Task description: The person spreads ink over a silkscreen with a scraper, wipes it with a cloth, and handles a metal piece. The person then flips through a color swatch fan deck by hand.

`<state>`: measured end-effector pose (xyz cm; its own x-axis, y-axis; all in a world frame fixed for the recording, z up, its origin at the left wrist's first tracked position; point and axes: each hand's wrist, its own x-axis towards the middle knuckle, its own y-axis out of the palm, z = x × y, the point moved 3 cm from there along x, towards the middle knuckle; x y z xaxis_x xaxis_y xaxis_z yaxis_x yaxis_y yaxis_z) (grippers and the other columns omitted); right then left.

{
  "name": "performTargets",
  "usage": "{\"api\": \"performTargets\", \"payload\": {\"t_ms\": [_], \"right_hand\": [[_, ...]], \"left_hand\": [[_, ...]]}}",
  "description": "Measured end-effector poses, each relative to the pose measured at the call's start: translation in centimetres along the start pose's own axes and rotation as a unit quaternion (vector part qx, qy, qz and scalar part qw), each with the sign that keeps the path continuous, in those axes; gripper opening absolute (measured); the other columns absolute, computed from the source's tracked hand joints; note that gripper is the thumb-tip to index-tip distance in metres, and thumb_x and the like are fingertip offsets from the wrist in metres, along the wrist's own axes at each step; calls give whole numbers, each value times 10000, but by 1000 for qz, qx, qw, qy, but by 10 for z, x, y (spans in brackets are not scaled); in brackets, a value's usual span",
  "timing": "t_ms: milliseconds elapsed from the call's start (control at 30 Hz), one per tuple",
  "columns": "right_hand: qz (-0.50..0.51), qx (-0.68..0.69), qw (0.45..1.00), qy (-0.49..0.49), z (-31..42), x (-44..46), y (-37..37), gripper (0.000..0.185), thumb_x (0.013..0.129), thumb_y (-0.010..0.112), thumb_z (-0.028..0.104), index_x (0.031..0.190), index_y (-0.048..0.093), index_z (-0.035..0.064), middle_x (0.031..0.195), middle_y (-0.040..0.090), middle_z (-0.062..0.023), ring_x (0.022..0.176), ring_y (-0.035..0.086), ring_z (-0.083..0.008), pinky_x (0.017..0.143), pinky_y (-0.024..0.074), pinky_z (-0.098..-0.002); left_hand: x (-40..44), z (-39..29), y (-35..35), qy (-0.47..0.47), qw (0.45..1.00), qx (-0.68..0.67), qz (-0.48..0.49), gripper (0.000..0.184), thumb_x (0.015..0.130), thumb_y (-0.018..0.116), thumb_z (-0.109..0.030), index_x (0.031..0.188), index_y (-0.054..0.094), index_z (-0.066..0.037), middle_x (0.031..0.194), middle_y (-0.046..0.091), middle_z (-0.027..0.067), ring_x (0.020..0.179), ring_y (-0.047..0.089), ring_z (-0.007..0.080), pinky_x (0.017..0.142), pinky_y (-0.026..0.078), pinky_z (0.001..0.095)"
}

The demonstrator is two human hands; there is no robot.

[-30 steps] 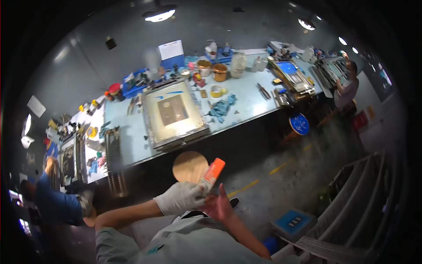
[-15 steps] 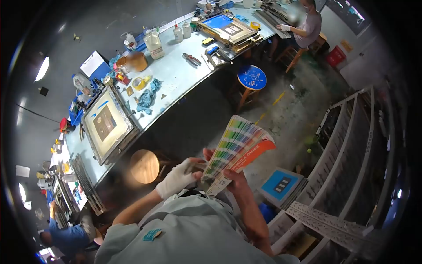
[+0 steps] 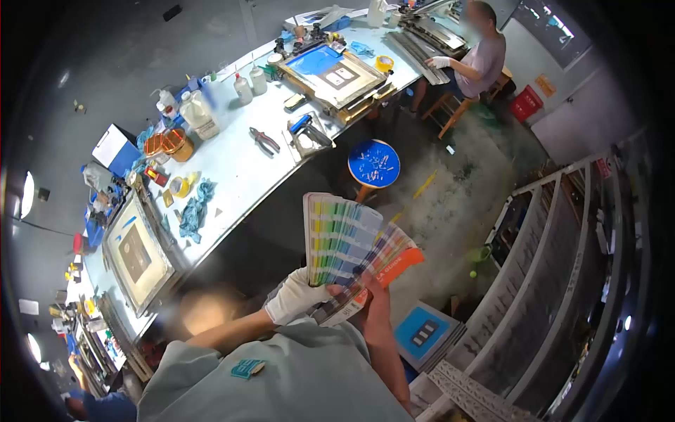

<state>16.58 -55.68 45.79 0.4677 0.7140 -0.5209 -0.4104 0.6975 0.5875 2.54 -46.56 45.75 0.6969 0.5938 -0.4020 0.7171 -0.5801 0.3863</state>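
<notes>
A colour swatch fan (image 3: 344, 235) is spread out in front of my chest, its many strips printed with rows of coloured blocks. An orange cover strip with white lettering lies at its right side. My left hand (image 3: 299, 295), in a white glove, grips the left strips from below. On the right, my bare right hand (image 3: 374, 292) is closed round the lower part of the fan near the orange cover. Some of the fingers are hidden behind the strips.
A long workbench (image 3: 235, 169) carries pliers (image 3: 264, 141), bottles, blue rags (image 3: 193, 214) and framed screens (image 3: 137, 246). A blue-topped stool (image 3: 374, 164) stands beside it. A metal rack (image 3: 520, 281) is on the right. Another person (image 3: 478, 60) sits at the far end.
The fan has opened wider, with the left strips swung upright and apart from the orange cover side. My left hand has moved right along it. The whole view has turned slightly rightward.
</notes>
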Motion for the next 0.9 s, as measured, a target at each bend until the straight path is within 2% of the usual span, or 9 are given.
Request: {"api": "performTargets", "payload": {"t_ms": [100, 133, 167, 233, 433, 533, 667, 800, 900], "right_hand": [[44, 61, 994, 77, 24, 38, -7, 465, 1015, 625, 156, 1433, 464, 33, 1307, 617, -107, 1182, 653, -245, 975, 554, -445], [56, 77, 993, 70, 29, 57, -3, 480, 1005, 643, 157, 1434, 470, 30, 1333, 612, -109, 1193, 646, -239, 987, 542, -428], [62, 59, 995, 55, 37, 74, 2, 479, 1001, 648, 150, 1430, 475, 27, 1331, 613, -107, 1197, 644, -237, 994, 537, -425], [62, 19, 997, 40, 50, 88, 0, 477, 994, 657, 137, 1424, 484, 22, 1326, 615, -104, 1204, 639, -233, 1008, 528, -417], [119, -20, 989, 80, 123, 186, -3, 478, 979, 691, 113, 1408, 511, 6, 1299, 618, -93, 1163, 637, -212, 982, 524, -387], [148, -56, 985, 71, 162, 232, -11, 449, 959, 701, 69, 1373, 539, 3, 1228, 636, -78, 1114, 642, -180, 937, 527, -350], [221, -74, 970, 73, 199, 269, -9, 367, 944, 701, 32, 1291, 583, 17, 1153, 656, -62, 1027, 660, -155, 882, 536, -336], [246, -57, 959, 129, 214, 294, -7, 339, 942, 702, 32, 1262, 593, 30, 1152, 650, -54, 1037, 651, -153, 883, 527, -323], [226, -75, 965, 114, 220, 299, 1, 329, 945, 700, 37, 1256, 594, 34, 1158, 646, -56, 1059, 643, -153, 897, 519, -317]], "left_hand": [[45, -14, -2, -81, 997, -18, -9, 336, 935, 771, -75, 1261, 707, -21, 1152, 759, 42, 994, 667, 92, 900, 555, 295], [62, -20, 2, -70, 997, 14, -22, 338, 934, 772, -71, 1258, 701, -7, 1157, 757, 47, 1000, 670, 99, 906, 556, 300], [73, -28, 9, -36, 999, -10, -31, 342, 928, 777, -66, 1256, 699, -5, 1155, 756, 46, 1000, 671, 102, 903, 557, 298], [95, -36, 17, -14, 999, -3, -49, 315, 887, 834, -106, 1175, 738, -25, 1084, 762, 35, 957, 675, 107, 865, 565, 302], [173, -59, 58, 0, 987, -35, -158, 306, 869, 817, -40, 1164, 743, -1, 1101, 766, 57, 961, 689, 117, 871, 569, 307], [208, -64, 91, 18, 974, -91, -209, 350, 843, 843, -76, 1161, 730, 16, 1099, 766, 77, 932, 707, 130, 858, 585, 316], [229, -70, 116, 28, 957, -150, -245, 428, 833, 872, -123, 1201, 700, 8, 1107, 762, 86, 935, 716, 143, 859, 591, 318], [245, -70, 126, 45, 939, -182, -288, 436, 841, 874, -118, 1218, 693, 2, 1121, 759, 82, 951, 715, 146, 883, 581, 317], [250, -76, 128, 54, 938, -188, -286, 440, 864, 864, -119, 1240, 682, 21, 1172, 752, 100, 997, 715, 160, 903, 580, 327]]}}
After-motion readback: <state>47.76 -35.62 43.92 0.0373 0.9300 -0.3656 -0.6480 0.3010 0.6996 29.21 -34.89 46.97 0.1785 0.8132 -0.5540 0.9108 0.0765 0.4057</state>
